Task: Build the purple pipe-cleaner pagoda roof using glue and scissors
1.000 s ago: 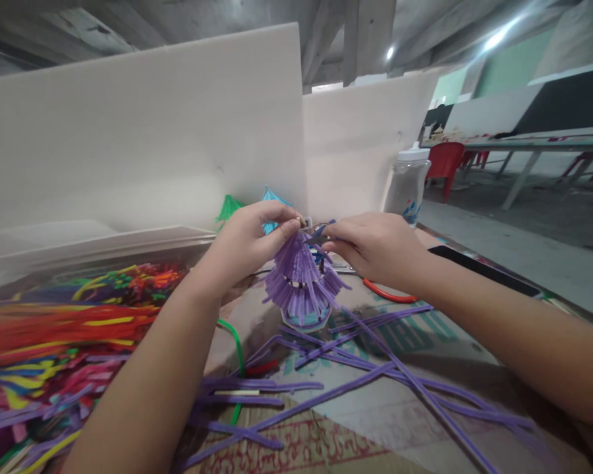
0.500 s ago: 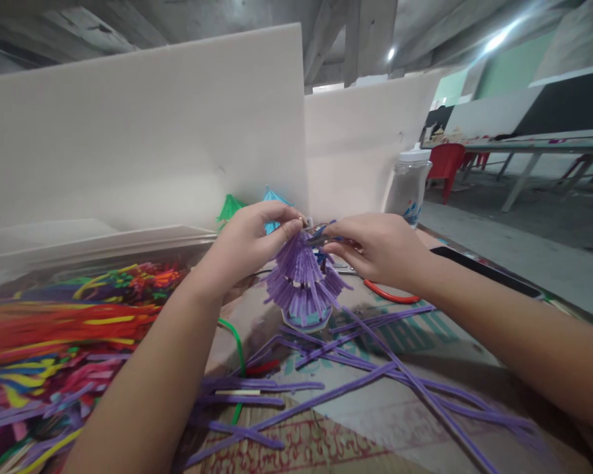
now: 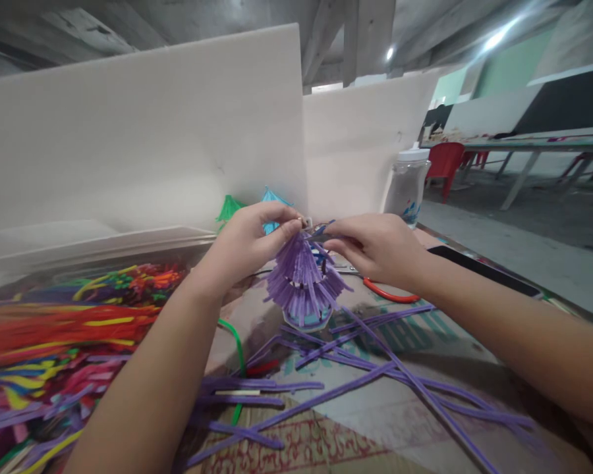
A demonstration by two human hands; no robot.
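Observation:
A two-tiered, skirt-like model of purple pipe cleaners (image 3: 301, 289) stands upright on a pale base (image 3: 306, 321) in the middle of the table. My left hand (image 3: 257, 234) is closed in a pinch at the model's tip, where a small tan and white bit shows by the fingertips. From the other side my right hand (image 3: 375, 247) is closed around a slim tool (image 3: 319, 235) with metal and blue parts, its end against the model near the tip. The tool's exact kind is hard to make out. Loose purple pipe cleaners (image 3: 336, 392) lie in front, crossing one another.
Coloured pipe cleaners (image 3: 79, 322) fill the left side. Behind are green (image 3: 228, 208) and blue (image 3: 273, 197) peaked models and white panels (image 3: 143, 145). A bottle (image 3: 409, 184), a dark flat device (image 3: 484, 273) and an orange-red handle (image 3: 390, 295) are at right.
The hands stay almost in place at the model's tip. The tool in my right hand has shifted very slightly; the view has moved a little.

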